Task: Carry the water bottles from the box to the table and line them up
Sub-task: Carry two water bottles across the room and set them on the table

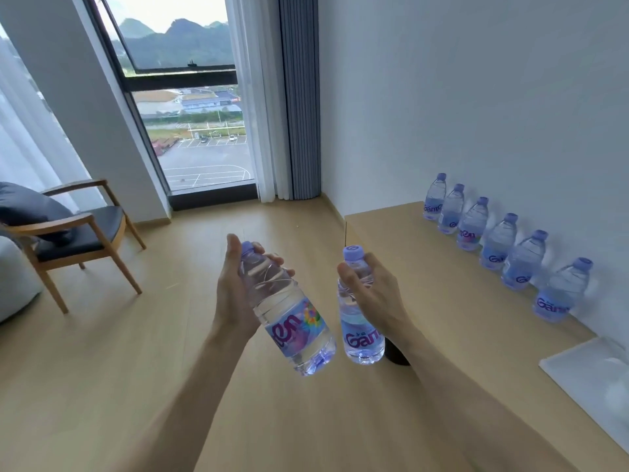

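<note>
Hands: left, right each hold bottle; six on table.

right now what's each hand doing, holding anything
Left hand: gripping a tilted water bottle by its upper part.
Right hand: gripping a second, nearly upright water bottle just below its cap.

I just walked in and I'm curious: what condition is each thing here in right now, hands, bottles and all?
Left hand: grips a capped bottle, tilted, in the air.
Right hand: grips a second bottle near its neck, about upright.
Row of six bottles: capped, standing on the table along the wall.
Window: looks shut.
Chair: unoccupied, a cushion on it.
</note>
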